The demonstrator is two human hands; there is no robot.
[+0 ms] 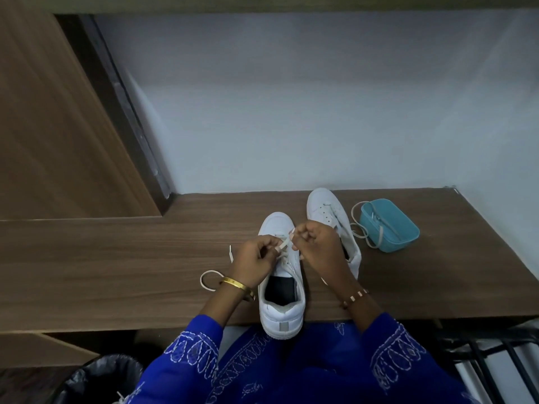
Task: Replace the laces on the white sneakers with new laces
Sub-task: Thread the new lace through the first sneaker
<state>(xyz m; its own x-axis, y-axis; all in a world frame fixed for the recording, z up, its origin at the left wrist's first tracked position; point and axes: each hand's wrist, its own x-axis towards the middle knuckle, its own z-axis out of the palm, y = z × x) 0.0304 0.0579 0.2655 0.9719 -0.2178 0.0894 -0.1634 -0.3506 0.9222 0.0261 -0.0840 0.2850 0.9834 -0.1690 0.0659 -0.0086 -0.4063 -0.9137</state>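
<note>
Head view: both hands pinched one lace over the near sneaker

Head camera looked down on the near sneaker [281, 293], heel overhanging the tabletop [116, 252] edge. Above its eyelets the left hand [256, 259] and right hand [316, 246] each pinched the cream lace [284, 244] with curled fingers. A loose end [208, 279] looped left of the left wrist. Farther back stood the second sneaker [329, 214], then a teal basket [389, 225] with another lace [360, 231] draped over it.
</note>
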